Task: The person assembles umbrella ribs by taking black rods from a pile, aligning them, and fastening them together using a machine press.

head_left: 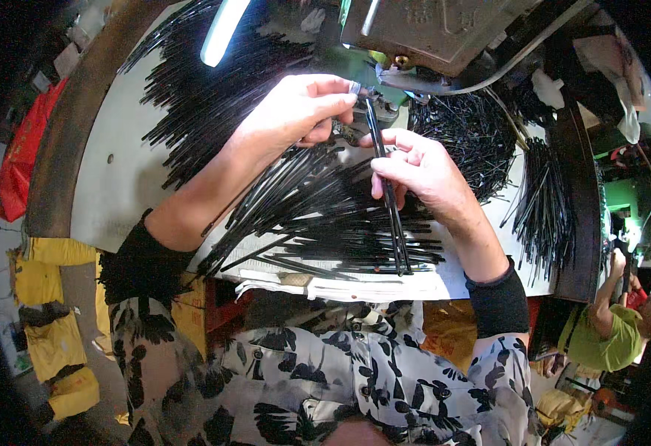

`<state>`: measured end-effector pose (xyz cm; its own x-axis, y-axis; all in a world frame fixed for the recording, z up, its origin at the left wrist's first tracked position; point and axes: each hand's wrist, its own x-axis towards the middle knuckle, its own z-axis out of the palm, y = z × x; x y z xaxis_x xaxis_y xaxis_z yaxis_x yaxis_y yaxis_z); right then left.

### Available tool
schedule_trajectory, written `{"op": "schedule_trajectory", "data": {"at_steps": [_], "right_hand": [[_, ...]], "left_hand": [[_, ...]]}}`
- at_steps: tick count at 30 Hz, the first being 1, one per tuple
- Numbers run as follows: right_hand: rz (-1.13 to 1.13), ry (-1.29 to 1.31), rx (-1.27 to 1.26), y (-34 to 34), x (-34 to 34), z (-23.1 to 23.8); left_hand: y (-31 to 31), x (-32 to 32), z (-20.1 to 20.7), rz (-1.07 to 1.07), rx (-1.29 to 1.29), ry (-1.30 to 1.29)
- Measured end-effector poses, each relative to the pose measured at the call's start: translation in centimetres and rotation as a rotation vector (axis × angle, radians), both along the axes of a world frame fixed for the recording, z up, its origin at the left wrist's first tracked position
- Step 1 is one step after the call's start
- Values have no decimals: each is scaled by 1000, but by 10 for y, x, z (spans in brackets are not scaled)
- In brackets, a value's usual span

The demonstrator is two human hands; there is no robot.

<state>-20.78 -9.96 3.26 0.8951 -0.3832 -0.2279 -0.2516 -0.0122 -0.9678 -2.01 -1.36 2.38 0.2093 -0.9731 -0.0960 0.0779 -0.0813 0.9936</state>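
My right hand [423, 172] is closed round a few thin black rods [389, 195]. They run from the machine's working spot down toward the near edge of the table. My left hand [296, 111] is pinched, thumb against forefinger, beside the upper ends of these rods. Something small and shiny shows at its fingertips, too small to name. Just beyond both hands is the metal working part [386, 110] of a machine. Under and between my forearms lies a fanned pile of similar black rods [303, 201], on the white table top [117, 189].
A large heap of black rods [214, 82] covers the far left, under a bright tube lamp [225, 30]. The machine's housing [437, 33] overhangs the far side. More rods lie in a round tangle [463, 141] and a bundle [542, 208] at right. A co-worker in green [600, 334] sits far right.
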Motion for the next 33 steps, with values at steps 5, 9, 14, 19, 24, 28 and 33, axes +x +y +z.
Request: {"op": "schedule_trajectory", "data": {"at_steps": [5,9,14,19,24,28,33], "right_hand": [[-57,-37,13,3,5,1],[-109,-95,28,2,6,1],[-138,-99,46,-3,6,-5],[-134,-102,20,-4,6,-9],[-136,-99,68,1,6,-14],[-182,-94,118,5,4,-11],[-77,-114,103,-11,-4,-6]], "left_hand": [[-3,-2,-1,29,-39,-58],[-10,-3,-2,62,-104,-141],[-16,-3,1,55,-70,-170],[-16,-6,-1,80,-78,-59],[-8,-7,-3,93,-50,16],[-8,-7,-3,117,-4,-64],[-4,-12,3,144,22,-201]]}}
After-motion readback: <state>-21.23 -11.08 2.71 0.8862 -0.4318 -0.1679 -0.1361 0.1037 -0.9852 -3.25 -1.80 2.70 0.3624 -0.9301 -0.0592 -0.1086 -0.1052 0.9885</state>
